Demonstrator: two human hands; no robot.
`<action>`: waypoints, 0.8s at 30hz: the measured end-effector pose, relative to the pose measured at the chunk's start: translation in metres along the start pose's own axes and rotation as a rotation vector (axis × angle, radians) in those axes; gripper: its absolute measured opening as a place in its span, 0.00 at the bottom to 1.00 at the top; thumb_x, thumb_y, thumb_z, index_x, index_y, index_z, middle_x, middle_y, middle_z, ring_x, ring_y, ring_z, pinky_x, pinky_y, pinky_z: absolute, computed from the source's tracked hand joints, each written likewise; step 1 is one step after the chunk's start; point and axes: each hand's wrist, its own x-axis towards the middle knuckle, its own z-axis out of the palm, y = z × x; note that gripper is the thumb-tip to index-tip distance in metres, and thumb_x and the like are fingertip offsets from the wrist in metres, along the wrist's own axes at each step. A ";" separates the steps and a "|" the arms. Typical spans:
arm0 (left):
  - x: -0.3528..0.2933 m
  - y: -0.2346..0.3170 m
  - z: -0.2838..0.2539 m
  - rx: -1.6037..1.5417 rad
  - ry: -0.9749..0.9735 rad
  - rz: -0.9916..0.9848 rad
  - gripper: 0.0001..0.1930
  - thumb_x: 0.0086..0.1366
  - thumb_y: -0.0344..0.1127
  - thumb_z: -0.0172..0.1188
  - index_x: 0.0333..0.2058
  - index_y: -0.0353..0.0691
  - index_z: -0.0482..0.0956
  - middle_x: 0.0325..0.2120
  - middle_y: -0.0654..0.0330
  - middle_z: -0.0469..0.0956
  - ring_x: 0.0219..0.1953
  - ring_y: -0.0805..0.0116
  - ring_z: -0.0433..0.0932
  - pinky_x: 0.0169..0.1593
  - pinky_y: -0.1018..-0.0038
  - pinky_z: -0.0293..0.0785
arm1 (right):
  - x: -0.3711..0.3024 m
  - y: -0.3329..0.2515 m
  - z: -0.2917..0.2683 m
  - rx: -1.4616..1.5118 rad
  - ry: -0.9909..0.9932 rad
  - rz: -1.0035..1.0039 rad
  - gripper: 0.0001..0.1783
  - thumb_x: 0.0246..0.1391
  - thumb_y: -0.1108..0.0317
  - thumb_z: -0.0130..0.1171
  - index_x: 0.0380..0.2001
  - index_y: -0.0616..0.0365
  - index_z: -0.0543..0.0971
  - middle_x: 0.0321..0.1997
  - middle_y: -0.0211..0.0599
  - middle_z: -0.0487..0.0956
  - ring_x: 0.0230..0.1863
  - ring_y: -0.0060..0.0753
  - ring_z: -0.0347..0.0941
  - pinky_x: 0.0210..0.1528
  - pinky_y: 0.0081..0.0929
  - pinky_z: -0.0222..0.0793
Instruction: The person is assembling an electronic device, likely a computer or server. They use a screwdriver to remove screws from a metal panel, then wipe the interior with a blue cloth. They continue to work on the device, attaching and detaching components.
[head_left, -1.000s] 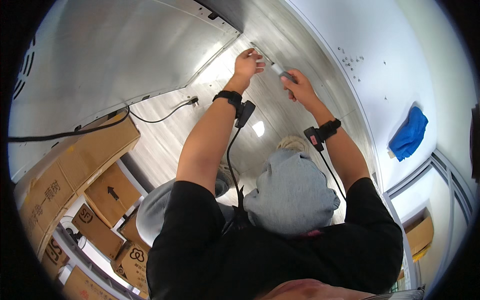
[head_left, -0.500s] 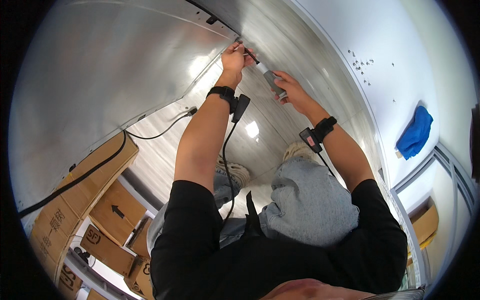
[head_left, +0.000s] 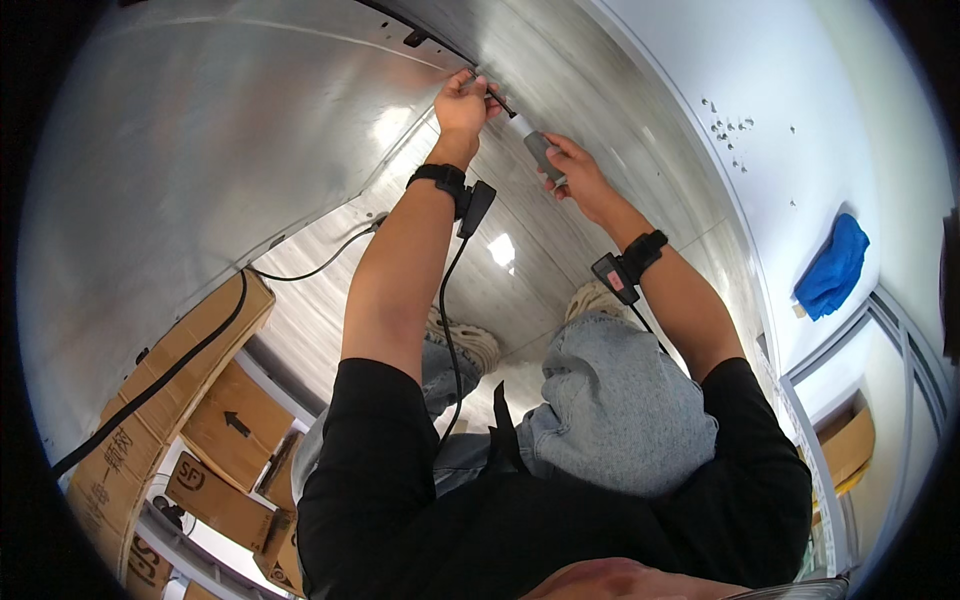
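A screwdriver (head_left: pixel 541 152) with a grey handle and a long dark shaft points up and left toward the corner edge of a large silvery metal panel (head_left: pixel 240 120). My right hand (head_left: pixel 580 175) is wrapped around its handle. At the panel's edge, my left hand (head_left: pixel 464 107) has its fingers bent close together around the tip end of the shaft. What those fingertips pinch, a small part or just the shaft, is hidden. A black strap with a small black box and a cable sits on each wrist.
Several small screws (head_left: pixel 735 125) and a blue cloth (head_left: pixel 834 268) lie on a white surface to the right. Cardboard boxes (head_left: pixel 235 420) are stacked at the lower left. A black cable (head_left: pixel 165 375) crosses the panel's lower edge; a thinner one trails over the floor.
Both hands and the screwdriver have shifted slightly up and left in the picture. The right hand still grips the handle, and the left stays at the panel's corner.
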 end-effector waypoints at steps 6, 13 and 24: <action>0.003 -0.002 -0.002 -0.019 -0.012 0.017 0.11 0.64 0.30 0.53 0.44 0.36 0.67 0.30 0.57 0.78 0.25 0.69 0.78 0.28 0.78 0.76 | 0.001 0.000 -0.002 0.037 -0.008 0.000 0.23 0.63 0.57 0.44 0.59 0.49 0.63 0.38 0.33 0.71 0.28 0.21 0.65 0.26 0.19 0.61; 0.003 0.000 -0.001 -0.004 0.006 0.027 0.13 0.64 0.30 0.54 0.45 0.32 0.66 0.30 0.55 0.78 0.24 0.70 0.77 0.27 0.78 0.76 | 0.002 -0.002 -0.001 0.060 0.004 0.024 0.22 0.63 0.59 0.43 0.59 0.49 0.64 0.37 0.34 0.72 0.26 0.20 0.65 0.25 0.18 0.60; 0.002 0.004 0.003 0.051 0.033 0.035 0.13 0.64 0.29 0.53 0.45 0.30 0.66 0.30 0.53 0.79 0.23 0.70 0.77 0.26 0.77 0.77 | 0.010 0.008 -0.006 0.103 -0.012 0.020 0.23 0.63 0.57 0.43 0.59 0.49 0.64 0.37 0.32 0.72 0.26 0.21 0.66 0.25 0.19 0.60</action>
